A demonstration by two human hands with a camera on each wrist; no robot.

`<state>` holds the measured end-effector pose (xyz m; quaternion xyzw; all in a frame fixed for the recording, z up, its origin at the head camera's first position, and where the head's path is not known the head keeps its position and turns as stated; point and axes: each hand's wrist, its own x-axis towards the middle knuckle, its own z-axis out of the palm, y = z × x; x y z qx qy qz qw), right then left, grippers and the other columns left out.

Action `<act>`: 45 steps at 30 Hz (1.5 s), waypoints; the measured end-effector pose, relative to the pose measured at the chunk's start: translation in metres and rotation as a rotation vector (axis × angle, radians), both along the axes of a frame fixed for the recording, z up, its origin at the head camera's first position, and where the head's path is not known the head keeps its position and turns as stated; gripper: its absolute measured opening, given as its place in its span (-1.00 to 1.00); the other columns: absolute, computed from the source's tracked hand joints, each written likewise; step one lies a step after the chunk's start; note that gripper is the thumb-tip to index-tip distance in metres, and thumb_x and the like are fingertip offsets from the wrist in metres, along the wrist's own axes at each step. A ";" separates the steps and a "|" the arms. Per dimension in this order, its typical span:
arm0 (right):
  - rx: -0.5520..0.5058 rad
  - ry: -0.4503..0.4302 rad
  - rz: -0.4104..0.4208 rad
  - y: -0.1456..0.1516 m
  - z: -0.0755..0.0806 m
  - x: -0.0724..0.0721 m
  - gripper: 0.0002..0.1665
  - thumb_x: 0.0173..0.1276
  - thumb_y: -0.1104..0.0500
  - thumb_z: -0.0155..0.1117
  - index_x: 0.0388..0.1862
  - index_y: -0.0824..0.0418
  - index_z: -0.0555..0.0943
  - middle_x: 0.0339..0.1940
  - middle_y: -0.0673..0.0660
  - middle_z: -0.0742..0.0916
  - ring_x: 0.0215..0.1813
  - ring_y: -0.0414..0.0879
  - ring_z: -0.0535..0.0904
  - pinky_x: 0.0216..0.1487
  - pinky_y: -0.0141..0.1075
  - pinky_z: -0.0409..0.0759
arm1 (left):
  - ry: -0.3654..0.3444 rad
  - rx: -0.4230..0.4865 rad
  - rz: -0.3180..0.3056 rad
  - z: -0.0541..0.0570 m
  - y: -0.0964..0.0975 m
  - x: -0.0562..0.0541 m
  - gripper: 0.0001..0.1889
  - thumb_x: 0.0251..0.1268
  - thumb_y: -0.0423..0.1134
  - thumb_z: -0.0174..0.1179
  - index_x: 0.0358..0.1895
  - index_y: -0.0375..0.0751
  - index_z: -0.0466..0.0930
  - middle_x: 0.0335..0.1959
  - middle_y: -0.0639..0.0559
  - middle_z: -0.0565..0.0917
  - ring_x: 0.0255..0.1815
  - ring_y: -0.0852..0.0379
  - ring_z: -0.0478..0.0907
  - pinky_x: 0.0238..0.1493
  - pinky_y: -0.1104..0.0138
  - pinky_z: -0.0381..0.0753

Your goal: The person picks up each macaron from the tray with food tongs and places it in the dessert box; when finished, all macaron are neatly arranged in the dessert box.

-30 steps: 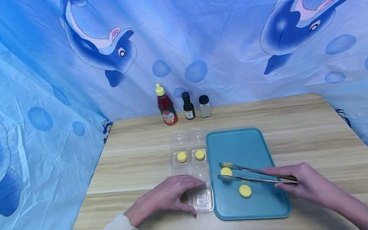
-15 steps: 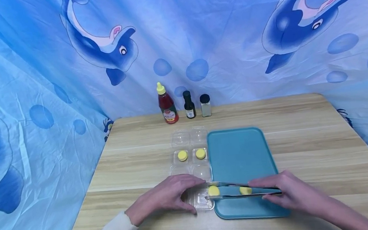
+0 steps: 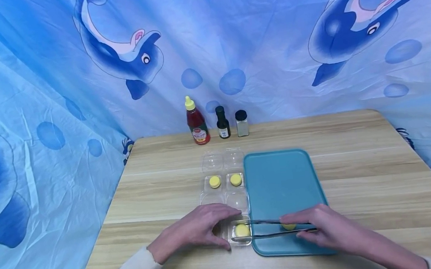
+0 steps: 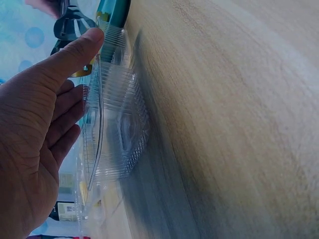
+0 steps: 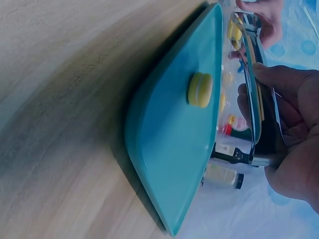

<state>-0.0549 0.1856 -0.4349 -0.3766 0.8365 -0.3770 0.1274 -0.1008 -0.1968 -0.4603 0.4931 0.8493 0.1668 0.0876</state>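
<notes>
My right hand (image 3: 320, 230) grips metal tongs (image 3: 264, 235), fingers and thumb on their two arms. The tong tips lie either side of a yellow macaron (image 3: 242, 230), over the front right clear plastic box (image 3: 248, 242); whether they still squeeze it I cannot tell. Another macaron (image 5: 200, 89) lies on the teal tray (image 3: 281, 180) under the tongs. My left hand (image 3: 200, 227) stays at the front boxes, thumb toward me and loosely bent fingers by the rim in the left wrist view. It partly hides the front left box.
Behind, two open boxes hold a macaron (image 3: 215, 182) and another macaron (image 3: 236, 179). A red sauce bottle (image 3: 198, 127), a dark bottle (image 3: 222, 123) and a black-lidded jar (image 3: 242, 124) stand at the table's back edge, before a dolphin-printed curtain (image 3: 272, 82).
My right hand has moved left with the tongs, carrying the macaron from the tray to the front right box. The left hand has hardly moved.
</notes>
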 end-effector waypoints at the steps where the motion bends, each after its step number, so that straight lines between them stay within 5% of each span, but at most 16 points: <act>1: 0.004 -0.011 -0.002 -0.001 0.000 0.000 -0.49 0.42 0.28 0.49 0.34 0.11 0.71 0.25 0.08 0.77 0.13 -0.20 0.72 -0.30 -0.41 0.67 | 0.004 0.000 0.000 0.000 0.000 0.000 0.01 0.05 0.26 0.58 0.55 -0.10 0.42 0.47 0.05 0.56 0.48 0.11 0.48 0.54 0.12 0.42; 15: 0.019 -0.034 -0.018 -0.009 0.001 -0.003 -0.48 0.39 0.32 0.50 0.33 0.12 0.72 0.25 0.10 0.77 -0.16 -0.35 0.62 -0.51 -0.46 0.58 | 0.007 -0.003 0.003 0.001 0.000 0.000 0.01 0.05 0.27 0.57 0.56 -0.10 0.42 0.47 0.06 0.56 0.48 0.12 0.47 0.54 0.12 0.43; 28: 0.002 -0.011 0.002 -0.006 0.001 -0.004 -0.46 0.40 0.32 0.50 0.35 0.18 0.70 0.26 0.15 0.76 -0.25 -0.37 0.59 -0.50 -0.47 0.57 | 0.002 -0.003 0.005 0.001 0.000 -0.001 0.00 0.05 0.28 0.57 0.55 -0.09 0.43 0.47 0.11 0.56 0.48 0.14 0.48 0.53 0.13 0.43; 38: 0.031 -0.002 0.001 0.005 0.006 -0.005 -0.42 0.39 0.25 0.53 0.38 0.12 0.68 0.30 0.08 0.75 0.23 -0.14 0.69 -0.03 -0.22 0.81 | 0.003 -0.003 0.008 -0.001 0.000 -0.001 0.00 0.07 0.27 0.57 0.56 -0.08 0.42 0.47 0.10 0.56 0.47 0.13 0.48 0.53 0.12 0.44; 45: 0.041 0.015 -0.015 0.020 0.010 -0.005 -0.40 0.41 0.16 0.54 0.41 0.08 0.66 0.31 0.07 0.74 0.28 -0.11 0.65 -0.09 -0.28 0.79 | 0.009 -0.010 0.012 -0.001 -0.001 -0.002 0.00 0.07 0.29 0.56 0.55 -0.09 0.43 0.47 0.07 0.56 0.47 0.12 0.49 0.53 0.12 0.44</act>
